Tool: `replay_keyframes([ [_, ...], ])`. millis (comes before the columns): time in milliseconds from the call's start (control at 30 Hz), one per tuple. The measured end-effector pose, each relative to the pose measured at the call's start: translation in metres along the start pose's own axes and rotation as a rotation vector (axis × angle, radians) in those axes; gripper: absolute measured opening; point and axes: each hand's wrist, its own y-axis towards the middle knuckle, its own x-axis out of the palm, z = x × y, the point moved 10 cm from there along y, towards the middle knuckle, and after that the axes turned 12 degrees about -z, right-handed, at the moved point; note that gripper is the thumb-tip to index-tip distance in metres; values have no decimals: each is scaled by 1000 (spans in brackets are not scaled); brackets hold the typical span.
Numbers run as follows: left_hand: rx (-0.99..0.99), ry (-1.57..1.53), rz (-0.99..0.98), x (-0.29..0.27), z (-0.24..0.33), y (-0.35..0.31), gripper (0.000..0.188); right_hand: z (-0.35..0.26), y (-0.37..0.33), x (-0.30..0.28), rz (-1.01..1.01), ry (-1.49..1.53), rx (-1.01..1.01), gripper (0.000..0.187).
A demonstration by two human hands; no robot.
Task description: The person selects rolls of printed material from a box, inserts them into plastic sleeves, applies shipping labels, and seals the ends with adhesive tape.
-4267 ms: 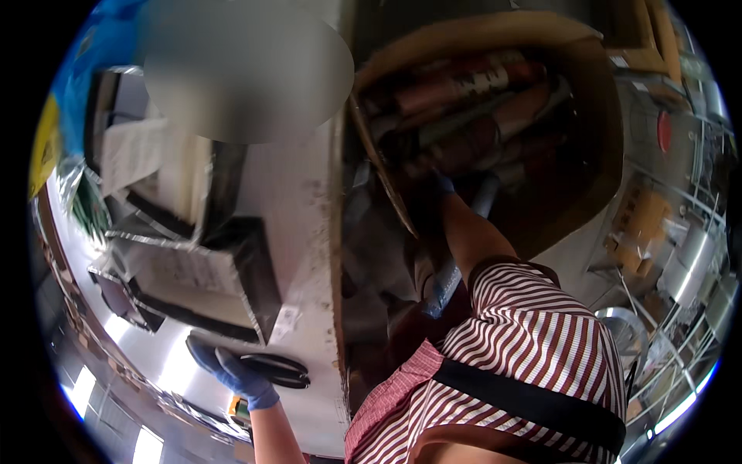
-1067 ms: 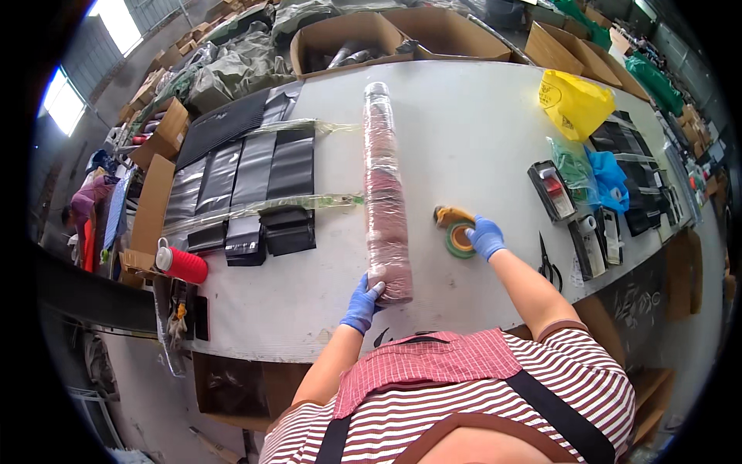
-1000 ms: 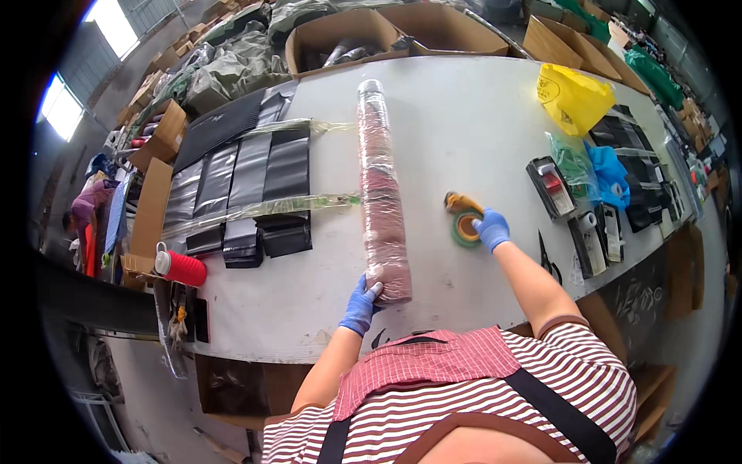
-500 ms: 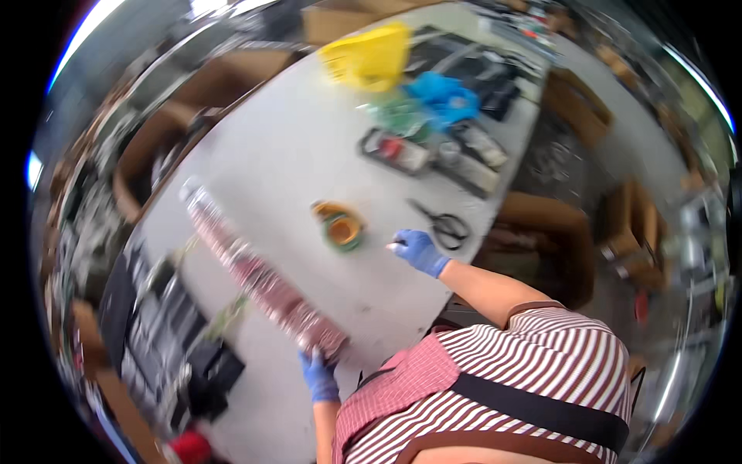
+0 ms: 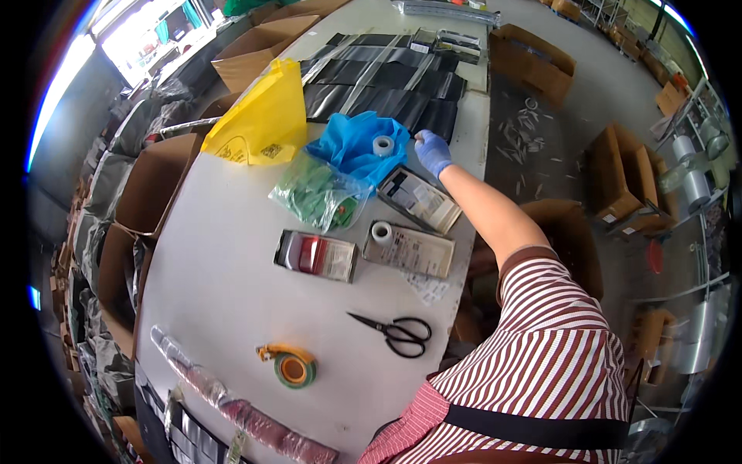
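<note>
My right hand (image 5: 433, 152), in a blue glove, reaches far forward over the table's right side. Its fingers are curled together, and what they hold, if anything, is too small to make out. Just left of it lies a crumpled blue plastic bag (image 5: 340, 147) with a small white roll (image 5: 382, 145) on it. Black wrapped packages (image 5: 386, 104) lie just beyond the fingers. A long, reddish roll in clear wrap (image 5: 255, 417) rests at the near left. My left hand is outside the picture.
Black-handled scissors (image 5: 402, 336) and a tape dispenser (image 5: 294, 367) lie nearby. Several label trays (image 5: 317, 255) stand mid-table beside a clear bag of green material (image 5: 317, 193). A yellow bag (image 5: 267, 124) stands farther left. Cardboard boxes (image 5: 158, 185) line the left edge.
My right hand has moved forward from beside the scissors to the black packages. My left hand, earlier at the wrapped roll's near end, has left the picture. The view has shifted forward along the table.
</note>
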Motion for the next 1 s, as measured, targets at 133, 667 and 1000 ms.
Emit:
replay_keyframes([
  [133,-55,83,54,50,13,11,59,34,84,26,-80,-57,183,30],
  [667,-169,242,84,137,44,59,61,14,163,66,-253,-474,-42,26],
  [1000,-205,265,84,137,40,65,62,46,115,-51,405,-115,-46,22],
])
